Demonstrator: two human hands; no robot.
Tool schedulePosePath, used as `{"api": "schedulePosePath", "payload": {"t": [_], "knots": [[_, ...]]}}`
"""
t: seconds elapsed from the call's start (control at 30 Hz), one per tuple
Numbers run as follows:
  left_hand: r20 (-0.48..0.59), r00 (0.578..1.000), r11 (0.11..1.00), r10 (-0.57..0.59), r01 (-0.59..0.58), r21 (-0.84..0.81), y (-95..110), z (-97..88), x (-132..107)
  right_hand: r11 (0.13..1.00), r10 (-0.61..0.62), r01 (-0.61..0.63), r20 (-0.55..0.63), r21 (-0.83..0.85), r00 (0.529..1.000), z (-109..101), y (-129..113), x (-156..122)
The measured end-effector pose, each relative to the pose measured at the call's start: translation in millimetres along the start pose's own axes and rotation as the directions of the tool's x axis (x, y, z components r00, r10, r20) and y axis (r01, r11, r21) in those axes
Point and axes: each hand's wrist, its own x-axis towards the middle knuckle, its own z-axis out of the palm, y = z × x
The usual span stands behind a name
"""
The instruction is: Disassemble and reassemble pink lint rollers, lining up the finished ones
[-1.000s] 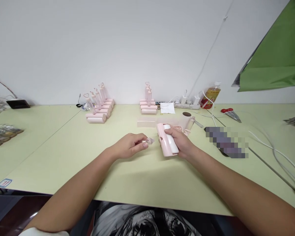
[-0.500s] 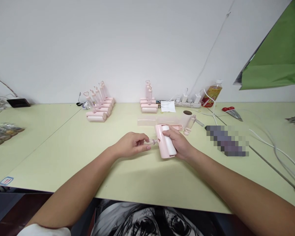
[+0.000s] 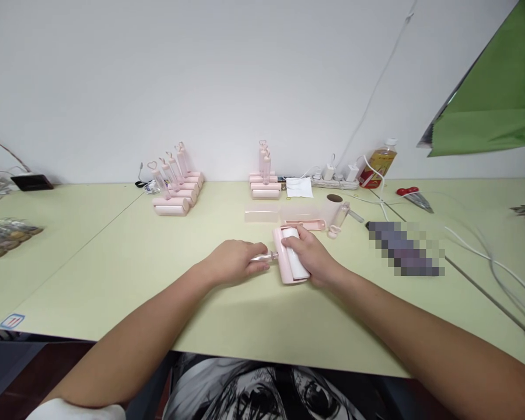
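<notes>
My right hand (image 3: 314, 256) grips a pink lint-roller head (image 3: 289, 261) with a white roll in it, held just above the pale green table (image 3: 114, 262). My left hand (image 3: 234, 263) pinches a clear plastic handle (image 3: 265, 256) whose tip meets the left side of the roller head. Both hands are closed and sit at the middle of the table, close together.
Loose pink and clear parts (image 3: 306, 217) lie just behind my hands. Two groups of finished pink rollers (image 3: 177, 189) (image 3: 265, 178) stand near the wall. A power strip (image 3: 335, 182), a bottle (image 3: 378, 164), red scissors (image 3: 413, 195), white cables (image 3: 494, 268) and a blurred-out object (image 3: 405, 248) are on the right.
My left hand has brought the clear handle rightward until its tip meets the roller head. My right hand has turned the head and lowered it slightly toward the table.
</notes>
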Motion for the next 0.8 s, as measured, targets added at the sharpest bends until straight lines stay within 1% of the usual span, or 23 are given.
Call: {"api": "schedulePosePath", "payload": {"t": [0.17,0.23,0.43,0.63,0.73,0.8], "knots": [[0.11,0.994,0.989,-0.017,0.0,0.149,5,3.1,2,0.996,-0.012,0.008,-0.047,-0.086,0.999,1,2,-2],[0.118,0.993,0.983,-0.027,0.005,0.182,8,3.2,2,0.995,-0.021,0.015,-0.056,-0.098,0.998,1,3,-2],[0.095,0.995,0.975,-0.031,0.009,0.223,13,6.0,2,0.995,-0.019,0.013,-0.057,-0.103,0.998,4,1,-7],[0.107,0.994,0.978,-0.031,0.008,0.211,14,12.5,3,0.995,0.001,-0.005,-0.041,-0.104,0.999,10,2,-11],[0.082,0.996,0.985,-0.022,0.008,0.173,13,10.8,4,0.994,-0.006,0.002,-0.038,-0.112,0.999,8,-3,-11],[0.058,0.998,0.993,-0.021,0.015,0.117,13,7.2,5,0.994,-0.021,0.019,-0.02,-0.105,1.0,3,-9,-11]]}}
